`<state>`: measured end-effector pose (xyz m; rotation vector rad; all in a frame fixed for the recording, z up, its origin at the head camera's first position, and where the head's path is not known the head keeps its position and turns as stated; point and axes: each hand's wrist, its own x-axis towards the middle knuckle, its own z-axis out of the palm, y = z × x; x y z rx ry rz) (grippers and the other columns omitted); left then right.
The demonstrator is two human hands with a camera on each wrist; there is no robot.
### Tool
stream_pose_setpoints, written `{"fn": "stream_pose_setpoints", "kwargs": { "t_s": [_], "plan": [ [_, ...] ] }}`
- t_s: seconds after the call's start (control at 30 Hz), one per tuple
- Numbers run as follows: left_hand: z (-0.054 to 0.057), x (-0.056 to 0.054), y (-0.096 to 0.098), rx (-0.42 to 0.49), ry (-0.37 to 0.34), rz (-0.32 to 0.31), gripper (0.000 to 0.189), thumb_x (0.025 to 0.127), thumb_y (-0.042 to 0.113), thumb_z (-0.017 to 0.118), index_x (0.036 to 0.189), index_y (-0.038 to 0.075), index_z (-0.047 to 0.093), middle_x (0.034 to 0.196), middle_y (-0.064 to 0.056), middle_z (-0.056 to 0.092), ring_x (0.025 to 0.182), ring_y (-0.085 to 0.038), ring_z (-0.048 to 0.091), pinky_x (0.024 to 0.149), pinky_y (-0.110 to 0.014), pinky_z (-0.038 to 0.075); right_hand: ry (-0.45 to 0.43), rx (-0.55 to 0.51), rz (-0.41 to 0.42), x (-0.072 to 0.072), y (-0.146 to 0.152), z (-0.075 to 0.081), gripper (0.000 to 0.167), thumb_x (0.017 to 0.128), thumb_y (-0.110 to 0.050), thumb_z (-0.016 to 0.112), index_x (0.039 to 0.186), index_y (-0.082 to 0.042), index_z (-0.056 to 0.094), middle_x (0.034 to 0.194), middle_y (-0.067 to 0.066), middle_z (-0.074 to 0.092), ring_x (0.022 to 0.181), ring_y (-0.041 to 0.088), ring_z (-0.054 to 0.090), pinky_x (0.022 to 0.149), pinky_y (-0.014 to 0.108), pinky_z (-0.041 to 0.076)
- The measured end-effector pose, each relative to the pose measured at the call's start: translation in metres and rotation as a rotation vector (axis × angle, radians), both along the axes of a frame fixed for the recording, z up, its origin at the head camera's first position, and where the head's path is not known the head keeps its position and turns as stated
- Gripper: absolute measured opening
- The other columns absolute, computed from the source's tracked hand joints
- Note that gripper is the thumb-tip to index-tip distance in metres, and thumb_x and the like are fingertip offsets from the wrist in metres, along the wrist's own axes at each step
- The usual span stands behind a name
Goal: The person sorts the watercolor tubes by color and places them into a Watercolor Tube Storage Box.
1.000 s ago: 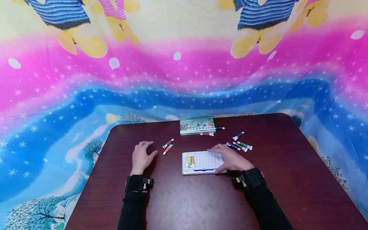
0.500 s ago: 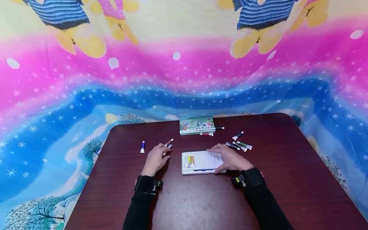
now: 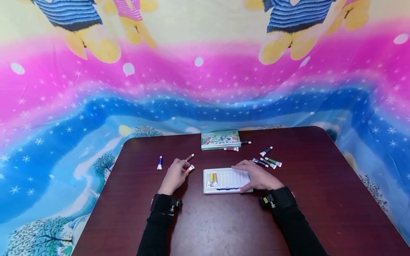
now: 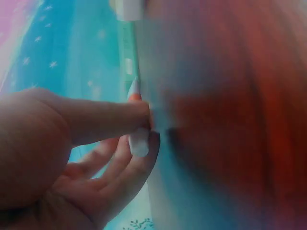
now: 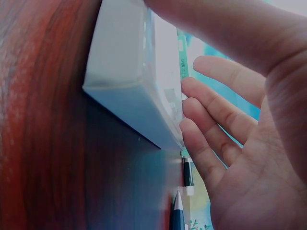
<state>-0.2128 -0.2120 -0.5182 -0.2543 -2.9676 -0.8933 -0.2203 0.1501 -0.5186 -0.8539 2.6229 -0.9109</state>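
Observation:
My left hand [image 3: 174,176] pinches an orange paint tube [image 3: 190,169] between thumb and fingers. In the left wrist view the tube's white cap [image 4: 139,143] sticks out below the thumb. A brown paint tube [image 3: 190,156] lies just beyond the fingers, partly hidden. The white plastic tray [image 3: 229,176] lies flat in front of me, with yellow and ochre tubes [image 3: 213,179] in its left slots and a blue brush [image 3: 228,188] along its front. Across the tray's right end my right hand [image 3: 258,176] holds it, thumb at the near edge and fingertips at the far edge.
A blue tube [image 3: 159,163] lies left of my left hand. Several dark and green tubes [image 3: 268,162] lie beyond my right hand. At the back stands a green paint box [image 3: 221,138], with a red tube [image 3: 231,149] before it and a black one [image 3: 245,142] beside it.
My left hand has let go of a blue tube at the left, moved right and taken hold of the orange tube, now turned cap toward the hand. My right hand stays on the tray.

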Motion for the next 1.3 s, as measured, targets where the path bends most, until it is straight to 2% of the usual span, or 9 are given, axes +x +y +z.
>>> {"fn": "stream_pose_setpoints", "kwargs": {
  "t_s": [0.13, 0.33, 0.4, 0.63, 0.83, 0.93, 1.03, 1.17, 1.3],
  "plan": [
    [0.003, 0.000, -0.005, 0.054, -0.062, -0.028, 0.025, 0.095, 0.001, 0.072, 0.120, 0.001, 0.073, 0.113, -0.014, 0.068, 0.095, -0.024, 0.072, 0.084, -0.040, 0.060, 0.008, -0.008, 0.006, 0.000, 0.000, 0.000, 0.090, 0.072, -0.030, 0.096, 0.151, -0.014, 0.055, 0.142, 0.010, 0.055, 0.129, 0.030, 0.051, 0.106, 0.052, 0.047],
    [0.007, -0.001, -0.010, 0.135, -0.004, 0.016, 0.015, 0.097, 0.010, 0.073, 0.111, 0.007, 0.077, 0.102, -0.008, 0.075, 0.089, -0.021, 0.071, 0.079, -0.039, 0.058, 0.001, -0.009, 0.006, 0.001, 0.000, -0.001, 0.091, 0.072, -0.030, 0.097, 0.151, -0.015, 0.055, 0.142, 0.009, 0.055, 0.128, 0.029, 0.051, 0.106, 0.051, 0.047],
    [0.009, -0.003, -0.011, 0.213, 0.040, 0.048, 0.016, 0.096, 0.013, 0.075, 0.110, 0.007, 0.076, 0.102, -0.008, 0.076, 0.089, -0.021, 0.071, 0.078, -0.036, 0.058, -0.001, -0.011, 0.005, 0.001, 0.000, -0.001, 0.091, 0.072, -0.030, 0.097, 0.151, -0.015, 0.055, 0.142, 0.009, 0.055, 0.128, 0.029, 0.051, 0.105, 0.051, 0.047],
    [0.021, -0.002, -0.010, 0.657, 0.172, 0.112, 0.023, 0.087, 0.014, 0.085, 0.106, 0.009, 0.073, 0.100, -0.012, 0.078, 0.092, -0.014, 0.074, 0.085, -0.021, 0.058, -0.009, -0.013, 0.003, 0.000, 0.000, -0.002, 0.091, 0.072, -0.031, 0.097, 0.151, -0.015, 0.055, 0.142, 0.009, 0.054, 0.129, 0.029, 0.050, 0.105, 0.051, 0.047],
    [0.020, -0.004, -0.010, 0.774, 0.290, 0.090, 0.019, 0.089, 0.018, 0.083, 0.107, 0.011, 0.080, 0.103, -0.011, 0.079, 0.089, -0.021, 0.075, 0.073, -0.022, 0.058, -0.009, 0.002, -0.008, -0.001, 0.001, -0.003, 0.091, 0.072, -0.035, 0.097, 0.151, -0.017, 0.056, 0.144, 0.009, 0.054, 0.129, 0.029, 0.050, 0.105, 0.051, 0.048],
    [0.020, -0.004, -0.008, 0.819, 0.303, 0.063, 0.021, 0.094, 0.015, 0.077, 0.112, 0.004, 0.077, 0.104, -0.019, 0.077, 0.090, -0.024, 0.076, 0.075, -0.024, 0.059, -0.012, 0.001, -0.011, -0.001, 0.001, -0.003, 0.091, 0.071, -0.034, 0.097, 0.151, -0.017, 0.056, 0.144, 0.009, 0.054, 0.129, 0.029, 0.050, 0.105, 0.051, 0.047],
    [0.022, -0.004, -0.006, 0.897, 0.292, 0.053, 0.026, 0.097, 0.010, 0.073, 0.118, -0.005, 0.070, 0.108, -0.022, 0.076, 0.092, -0.021, 0.077, 0.080, -0.027, 0.061, -0.018, -0.003, -0.013, -0.001, 0.000, -0.003, 0.091, 0.071, -0.033, 0.097, 0.151, -0.017, 0.056, 0.144, 0.009, 0.054, 0.129, 0.029, 0.050, 0.105, 0.051, 0.047],
    [0.025, -0.004, -0.005, 1.040, 0.278, 0.087, 0.034, 0.091, 0.005, 0.078, 0.119, -0.010, 0.065, 0.105, -0.010, 0.079, 0.093, -0.013, 0.076, 0.081, -0.025, 0.061, -0.022, -0.002, -0.018, -0.002, 0.000, -0.003, 0.091, 0.071, -0.034, 0.097, 0.151, -0.018, 0.056, 0.144, 0.009, 0.054, 0.129, 0.029, 0.049, 0.105, 0.051, 0.047],
    [0.026, -0.003, -0.006, 1.155, 0.319, 0.109, 0.033, 0.085, -0.002, 0.082, 0.110, -0.015, 0.065, 0.092, 0.001, 0.080, 0.085, -0.010, 0.074, 0.074, -0.021, 0.059, -0.022, -0.003, -0.020, -0.002, 0.000, -0.003, 0.091, 0.071, -0.034, 0.097, 0.151, -0.018, 0.056, 0.144, 0.009, 0.054, 0.129, 0.029, 0.049, 0.105, 0.051, 0.048]
  ]
}}
